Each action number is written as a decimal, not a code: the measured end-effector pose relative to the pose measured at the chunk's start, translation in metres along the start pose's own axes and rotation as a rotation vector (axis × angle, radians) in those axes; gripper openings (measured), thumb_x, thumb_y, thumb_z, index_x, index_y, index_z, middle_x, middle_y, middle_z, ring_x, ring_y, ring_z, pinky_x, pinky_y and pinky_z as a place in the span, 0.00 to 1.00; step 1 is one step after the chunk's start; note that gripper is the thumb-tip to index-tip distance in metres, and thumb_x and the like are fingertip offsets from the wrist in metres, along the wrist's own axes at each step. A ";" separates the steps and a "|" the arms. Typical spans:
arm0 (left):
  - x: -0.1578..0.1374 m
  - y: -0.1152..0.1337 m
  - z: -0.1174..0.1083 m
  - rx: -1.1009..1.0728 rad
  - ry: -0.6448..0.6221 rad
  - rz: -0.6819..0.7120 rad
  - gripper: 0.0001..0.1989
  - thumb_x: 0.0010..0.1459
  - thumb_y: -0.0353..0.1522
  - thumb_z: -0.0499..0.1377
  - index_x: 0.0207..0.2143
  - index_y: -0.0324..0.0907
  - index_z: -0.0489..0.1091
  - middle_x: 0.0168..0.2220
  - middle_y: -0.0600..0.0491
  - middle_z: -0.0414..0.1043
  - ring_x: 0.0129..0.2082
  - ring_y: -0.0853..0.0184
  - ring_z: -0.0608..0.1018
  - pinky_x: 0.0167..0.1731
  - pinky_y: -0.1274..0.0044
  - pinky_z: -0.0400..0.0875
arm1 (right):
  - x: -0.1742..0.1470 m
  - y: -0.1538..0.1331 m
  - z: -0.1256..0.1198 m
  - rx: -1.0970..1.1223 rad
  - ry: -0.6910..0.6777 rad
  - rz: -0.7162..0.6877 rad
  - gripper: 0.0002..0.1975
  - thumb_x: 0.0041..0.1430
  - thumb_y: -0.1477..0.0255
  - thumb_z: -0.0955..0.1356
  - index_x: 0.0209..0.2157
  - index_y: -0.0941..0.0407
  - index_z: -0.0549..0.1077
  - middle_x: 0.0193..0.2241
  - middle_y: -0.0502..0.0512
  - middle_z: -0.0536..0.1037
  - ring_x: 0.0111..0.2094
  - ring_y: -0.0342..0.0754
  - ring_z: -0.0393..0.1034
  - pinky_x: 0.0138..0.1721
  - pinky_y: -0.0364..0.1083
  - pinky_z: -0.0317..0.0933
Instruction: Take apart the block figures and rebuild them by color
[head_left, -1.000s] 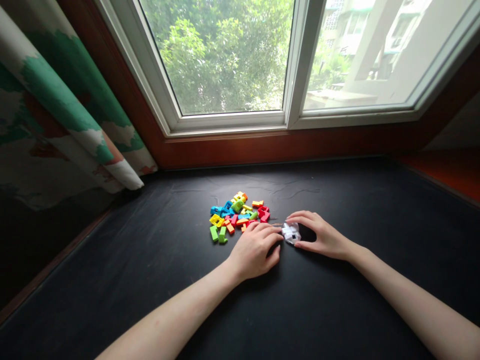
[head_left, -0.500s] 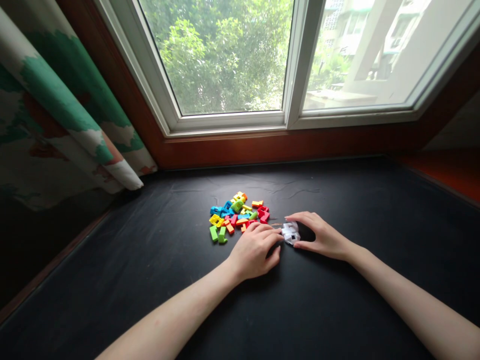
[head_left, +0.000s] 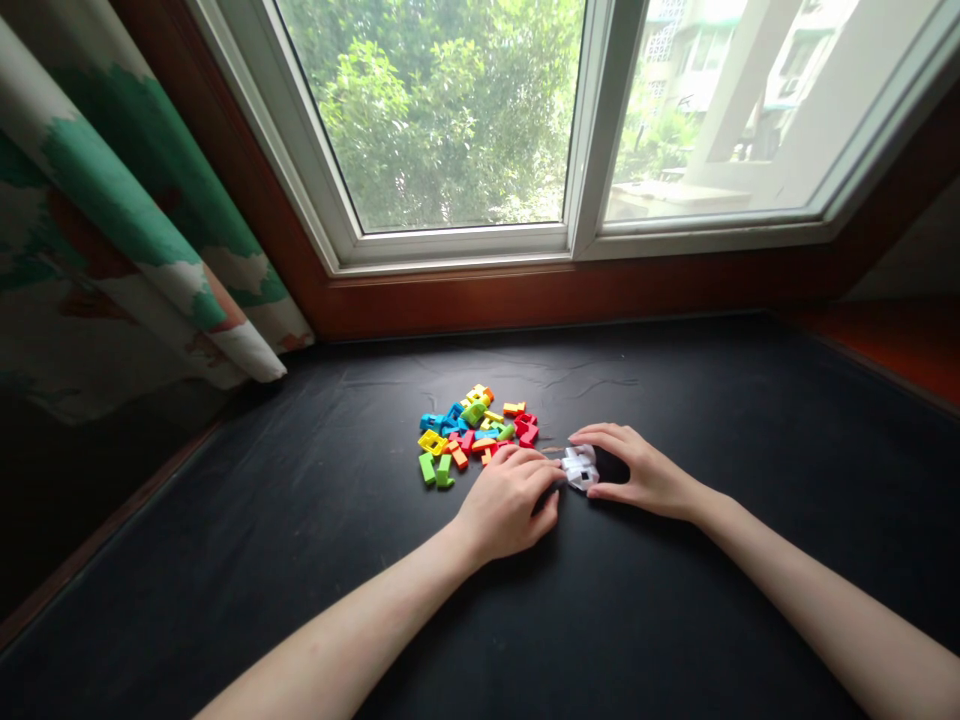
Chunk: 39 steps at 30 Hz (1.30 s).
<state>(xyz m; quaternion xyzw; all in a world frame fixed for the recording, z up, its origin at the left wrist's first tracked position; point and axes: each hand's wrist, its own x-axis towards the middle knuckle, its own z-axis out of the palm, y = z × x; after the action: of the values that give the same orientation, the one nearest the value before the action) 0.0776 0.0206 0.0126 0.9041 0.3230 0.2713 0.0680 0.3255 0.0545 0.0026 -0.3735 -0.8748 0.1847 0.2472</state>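
A small cluster of white plastic building blocks (head_left: 580, 467) lies on the black tabletop between my hands. My right hand (head_left: 641, 472) curves around its right side, with the thumb at the near edge and the fingers at the far edge. From the left, the fingertips of my left hand (head_left: 512, 503) reach the cluster's left side; the fingers are extended and loosely bent, palm down. Beyond my left hand sits a loose pile of coloured plastic blocks (head_left: 474, 413) in blue, yellow, green, red and orange. My left hand hides the pile's near right part.
The black tabletop (head_left: 337, 560) runs back to a wooden sill (head_left: 450, 305) under a white-framed window (head_left: 592, 150). A patterned curtain (head_left: 180, 240) hangs at the left and reaches the table's far left corner.
Both hands stay almost where they were around the white blocks. The white cluster looks very slightly shifted to the left; the coloured pile is unchanged.
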 end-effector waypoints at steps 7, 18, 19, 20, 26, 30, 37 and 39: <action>-0.004 0.002 -0.003 0.062 -0.033 0.037 0.12 0.61 0.29 0.55 0.46 0.41 0.71 0.48 0.51 0.77 0.47 0.60 0.76 0.50 0.66 0.67 | -0.001 0.001 0.000 0.008 -0.012 0.022 0.30 0.54 0.60 0.73 0.57 0.50 0.66 0.54 0.60 0.71 0.56 0.57 0.65 0.56 0.57 0.60; -0.028 -0.003 -0.014 0.072 -0.045 -0.023 0.13 0.61 0.28 0.53 0.47 0.42 0.71 0.50 0.49 0.76 0.50 0.60 0.75 0.53 0.64 0.66 | 0.003 -0.002 -0.002 -0.040 -0.069 0.013 0.29 0.54 0.60 0.72 0.57 0.50 0.66 0.57 0.60 0.68 0.58 0.58 0.62 0.57 0.57 0.58; -0.028 -0.004 -0.015 0.066 -0.042 -0.031 0.13 0.61 0.28 0.53 0.47 0.42 0.71 0.50 0.50 0.76 0.50 0.60 0.75 0.53 0.64 0.66 | 0.005 -0.002 -0.002 -0.042 -0.081 0.013 0.28 0.55 0.60 0.71 0.56 0.50 0.67 0.57 0.60 0.67 0.58 0.58 0.61 0.57 0.58 0.58; -0.028 -0.004 -0.015 0.058 -0.040 -0.036 0.13 0.61 0.28 0.53 0.47 0.42 0.70 0.50 0.50 0.76 0.50 0.60 0.75 0.53 0.64 0.66 | 0.006 -0.003 -0.003 -0.044 -0.093 0.012 0.26 0.55 0.60 0.71 0.55 0.50 0.68 0.58 0.60 0.67 0.58 0.59 0.61 0.57 0.58 0.58; -0.027 -0.006 -0.013 0.012 -0.033 -0.037 0.13 0.60 0.27 0.54 0.46 0.42 0.71 0.49 0.49 0.76 0.50 0.60 0.75 0.52 0.65 0.67 | 0.009 -0.007 -0.008 -0.041 -0.134 0.019 0.23 0.54 0.59 0.71 0.51 0.51 0.71 0.57 0.60 0.67 0.57 0.59 0.62 0.56 0.57 0.58; -0.028 -0.007 -0.013 -0.003 -0.032 -0.033 0.12 0.61 0.28 0.54 0.47 0.42 0.70 0.49 0.49 0.76 0.50 0.60 0.75 0.53 0.65 0.67 | 0.005 -0.002 -0.016 -0.070 -0.142 0.049 0.23 0.54 0.59 0.71 0.51 0.51 0.71 0.56 0.61 0.68 0.57 0.59 0.63 0.57 0.56 0.58; -0.027 -0.006 -0.014 0.002 -0.039 -0.035 0.12 0.61 0.28 0.54 0.46 0.42 0.70 0.49 0.49 0.76 0.50 0.60 0.75 0.52 0.65 0.67 | -0.010 0.026 -0.041 -0.166 -0.130 0.136 0.23 0.54 0.59 0.70 0.51 0.51 0.72 0.57 0.62 0.67 0.57 0.60 0.63 0.57 0.57 0.59; -0.027 -0.006 -0.014 0.004 -0.036 -0.034 0.12 0.61 0.27 0.54 0.46 0.42 0.71 0.49 0.49 0.76 0.50 0.60 0.75 0.52 0.65 0.67 | -0.016 0.036 -0.051 -0.199 -0.136 0.167 0.23 0.53 0.58 0.69 0.50 0.51 0.73 0.57 0.62 0.67 0.57 0.61 0.63 0.57 0.57 0.59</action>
<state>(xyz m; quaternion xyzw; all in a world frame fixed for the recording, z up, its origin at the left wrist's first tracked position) 0.0495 0.0081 0.0109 0.9035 0.3375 0.2530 0.0764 0.3846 0.0737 0.0210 -0.4542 -0.8694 0.1419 0.1329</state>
